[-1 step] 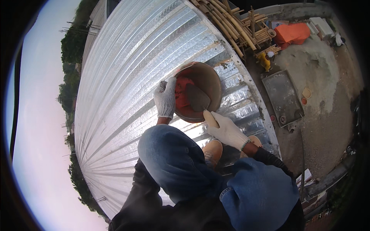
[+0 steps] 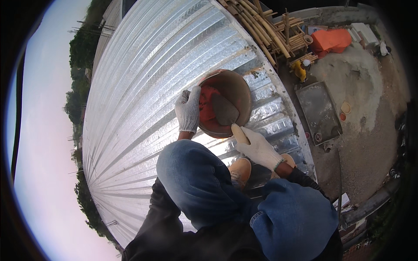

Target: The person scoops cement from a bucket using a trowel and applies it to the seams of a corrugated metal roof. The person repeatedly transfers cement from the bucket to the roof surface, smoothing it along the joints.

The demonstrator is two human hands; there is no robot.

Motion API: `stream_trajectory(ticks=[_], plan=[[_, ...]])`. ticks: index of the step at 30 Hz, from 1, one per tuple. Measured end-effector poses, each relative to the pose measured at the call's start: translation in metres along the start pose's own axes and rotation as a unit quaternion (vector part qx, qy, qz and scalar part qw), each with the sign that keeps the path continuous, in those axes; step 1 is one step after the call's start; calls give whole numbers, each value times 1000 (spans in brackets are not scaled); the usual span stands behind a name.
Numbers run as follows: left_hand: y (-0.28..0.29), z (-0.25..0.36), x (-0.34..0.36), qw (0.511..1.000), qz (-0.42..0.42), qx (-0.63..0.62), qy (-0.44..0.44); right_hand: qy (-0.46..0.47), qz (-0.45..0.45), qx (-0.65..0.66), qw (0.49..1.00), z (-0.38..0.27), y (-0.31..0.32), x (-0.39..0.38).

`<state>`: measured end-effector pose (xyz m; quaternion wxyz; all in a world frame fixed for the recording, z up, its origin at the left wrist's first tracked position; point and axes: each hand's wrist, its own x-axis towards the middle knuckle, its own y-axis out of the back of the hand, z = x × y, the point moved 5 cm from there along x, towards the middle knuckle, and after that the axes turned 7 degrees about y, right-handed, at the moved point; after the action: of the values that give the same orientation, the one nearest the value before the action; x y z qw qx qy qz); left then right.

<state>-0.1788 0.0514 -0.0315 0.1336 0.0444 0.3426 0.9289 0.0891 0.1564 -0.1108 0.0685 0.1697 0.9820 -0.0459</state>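
A round bucket (image 2: 243, 89), reddish inside with grey smears on its wall, tilts so that its mouth faces me above the metal roof sheets (image 2: 143, 91). My left hand (image 2: 188, 108), in a white knit glove, grips its left rim with the thumb over the edge. In my right hand (image 2: 260, 150), also gloved, is the pale handle of a trowel (image 2: 225, 112), the fingers closed round it. The trowel's grey pointed blade reaches into the bucket, against the red inner side. Whether mortar lies deeper in the bucket I cannot tell.
The roof's edge (image 2: 285, 93) runs along the right, with a drop to the ground beyond. Down there are bamboo poles (image 2: 261, 30), an orange tarp (image 2: 329, 41), a person in yellow (image 2: 299, 71) and a shallow mixing tray (image 2: 320, 108). My shoes (image 2: 240, 169) rest on the ribbed sheets.
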Motion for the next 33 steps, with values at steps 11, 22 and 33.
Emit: stream_trajectory(ticks=[11,22,33], plan=[[39,-103,33,974,36,-176,139,-29,30,201,979,2,50,-80],[88,-124,81,966,30,-193,168,4,67,-3,998,42,17,-37],[123,28,145,988,-17,-153,-13,13,250,-92,964,47,69,-126]])
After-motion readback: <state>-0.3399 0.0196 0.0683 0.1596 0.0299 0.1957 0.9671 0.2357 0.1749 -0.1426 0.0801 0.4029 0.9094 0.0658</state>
